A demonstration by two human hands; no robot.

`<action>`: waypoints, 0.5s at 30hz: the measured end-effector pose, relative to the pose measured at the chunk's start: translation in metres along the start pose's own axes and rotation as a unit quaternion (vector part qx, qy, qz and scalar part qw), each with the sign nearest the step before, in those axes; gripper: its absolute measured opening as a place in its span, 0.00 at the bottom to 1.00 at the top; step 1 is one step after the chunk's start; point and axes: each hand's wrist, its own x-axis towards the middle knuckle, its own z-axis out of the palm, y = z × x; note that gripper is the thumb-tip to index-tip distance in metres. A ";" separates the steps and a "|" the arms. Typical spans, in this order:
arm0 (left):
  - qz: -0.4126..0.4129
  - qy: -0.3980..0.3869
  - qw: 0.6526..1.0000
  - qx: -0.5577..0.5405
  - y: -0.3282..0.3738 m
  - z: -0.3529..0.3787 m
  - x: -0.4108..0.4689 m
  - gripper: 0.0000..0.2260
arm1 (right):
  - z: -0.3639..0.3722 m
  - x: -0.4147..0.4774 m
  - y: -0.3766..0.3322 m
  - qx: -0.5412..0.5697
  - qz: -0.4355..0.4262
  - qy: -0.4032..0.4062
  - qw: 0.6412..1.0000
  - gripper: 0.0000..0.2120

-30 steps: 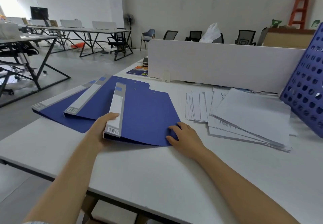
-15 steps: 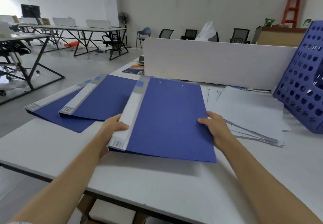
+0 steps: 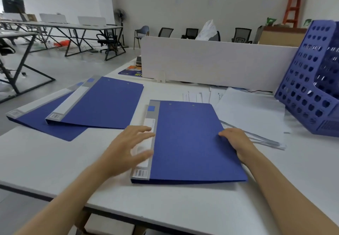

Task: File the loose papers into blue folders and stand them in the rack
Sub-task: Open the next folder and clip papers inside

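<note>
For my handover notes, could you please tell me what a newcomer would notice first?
A closed blue folder lies flat front and centre, the left hand on its grey spine, the right hand holding its opposite edge. A perforated blue rack stands at right, beside loose papers.

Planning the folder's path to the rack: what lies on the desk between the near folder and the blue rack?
In the head view, the loose papers lie spread over the stretch between the near folder and the rack; it is not bare.
</note>
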 end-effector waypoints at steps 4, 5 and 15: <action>-0.040 -0.215 0.967 0.130 0.028 -0.004 -0.001 0.46 | 0.001 0.002 0.002 0.030 0.005 0.011 0.999 0.06; -0.047 -0.249 0.953 0.166 0.030 0.000 0.001 0.47 | 0.002 0.002 0.001 0.029 0.005 0.018 0.999 0.05; -0.066 -0.290 0.925 0.236 0.022 0.000 0.018 0.36 | 0.003 0.005 0.006 -0.043 -0.082 0.087 0.992 0.14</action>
